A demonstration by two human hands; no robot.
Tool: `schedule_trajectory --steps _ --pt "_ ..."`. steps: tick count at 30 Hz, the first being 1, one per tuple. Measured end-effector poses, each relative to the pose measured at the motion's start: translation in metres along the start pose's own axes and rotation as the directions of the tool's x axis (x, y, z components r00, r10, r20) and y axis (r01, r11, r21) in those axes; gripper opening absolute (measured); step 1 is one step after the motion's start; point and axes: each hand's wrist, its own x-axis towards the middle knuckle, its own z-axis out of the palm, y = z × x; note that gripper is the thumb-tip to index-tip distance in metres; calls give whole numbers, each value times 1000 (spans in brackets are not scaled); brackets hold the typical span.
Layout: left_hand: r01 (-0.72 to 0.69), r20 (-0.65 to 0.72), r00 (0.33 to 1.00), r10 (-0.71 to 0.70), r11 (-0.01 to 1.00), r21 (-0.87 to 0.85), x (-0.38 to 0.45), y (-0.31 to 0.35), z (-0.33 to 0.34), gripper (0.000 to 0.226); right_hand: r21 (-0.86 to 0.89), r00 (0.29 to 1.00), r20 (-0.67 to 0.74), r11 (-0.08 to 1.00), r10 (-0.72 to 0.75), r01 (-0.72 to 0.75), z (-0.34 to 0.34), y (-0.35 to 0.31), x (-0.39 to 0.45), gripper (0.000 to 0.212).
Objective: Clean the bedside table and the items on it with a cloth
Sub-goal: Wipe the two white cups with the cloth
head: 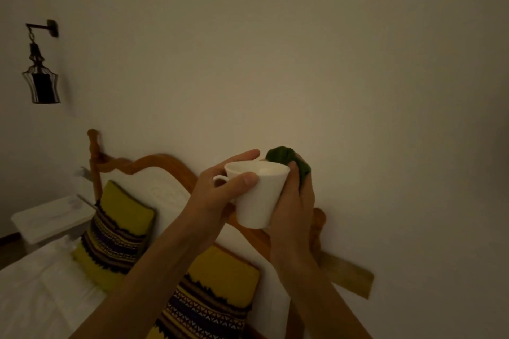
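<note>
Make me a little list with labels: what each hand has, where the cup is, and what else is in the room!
left hand: grips the white cup near its rim, thumb across the front
right hand: holds a green cloth against the cup's far side
cup: held up in the air, tilted, handle pointing left
behind: wooden headboard, plain wall
below: bed with two yellow patterned pillows
far left: dark wall lamp, unlit
light: dim
</note>
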Motion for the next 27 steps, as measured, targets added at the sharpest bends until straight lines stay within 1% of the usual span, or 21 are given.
schedule_trajectory --steps 1,3,5,6,7,8,10,11,14,16,18,20,21,22,23,25,27 --pt "-5 0 1000 5 1000 9 0 1 1 71 -11 999 -18 999 -41 41 2 1 -4 29" --pt "-4 -29 1000 3 1000 -15 1 4 2 75 -78 975 -67 976 -211 205 9 7 -18 44" --pt "14 -64 998 -17 999 -46 0 5 4 76 -150 928 -72 924 -366 353 11 14 -30 48" --pt "18 -74 997 -21 999 -46 0 3 5 75 -158 914 -70 909 -399 385 10 16 -30 48" --pt "13 -78 997 -16 999 -38 0 2 5 73 -145 915 -70 911 -398 385 8 16 -27 45" --pt "7 -75 997 -9 1000 -27 0 0 5 70 -117 930 -74 929 -361 351 5 15 -22 40" --pt "7 -64 998 -7 1000 -7 0 -1 3 64 -30 979 -44 979 -201 200 1 9 -10 29" --pt "13 -54 998 -14 1000 -8 1 -2 2 62 5 991 -18 991 -130 131 0 8 -6 27" --pt "57 -27 998 -58 998 -42 4 -3 -1 60 103 1000 11 995 9 -11 -1 7 3 24" --pt "80 -49 995 -82 996 -34 6 -8 -1 58 93 999 -8 995 41 -40 -1 12 6 26" --pt "91 -116 989 -93 996 -20 6 -17 0 56 -26 998 -60 1000 -16 14 0 17 1 30" --pt "82 -211 974 -87 996 -29 5 -24 2 58 -193 978 -80 965 -193 175 -2 25 -11 36" --pt "72 -261 962 -81 997 -41 4 -27 2 59 -254 957 -62 932 -282 258 -2 31 -18 39" --pt "64 -301 950 -77 997 -53 3 -29 1 60 -288 941 -38 905 -337 313 -1 37 -24 42" --pt "60 -325 943 -77 996 -62 2 -30 1 61 -307 931 -23 889 -364 339 -1 41 -28 45" --pt "56 -329 942 -72 997 -58 -2 -34 3 62 -318 924 -29 880 -382 354 0 46 -28 45" --pt "74 -308 948 -83 996 -41 -6 -37 5 57 -300 939 -70 905 -337 302 -2 47 -19 40"
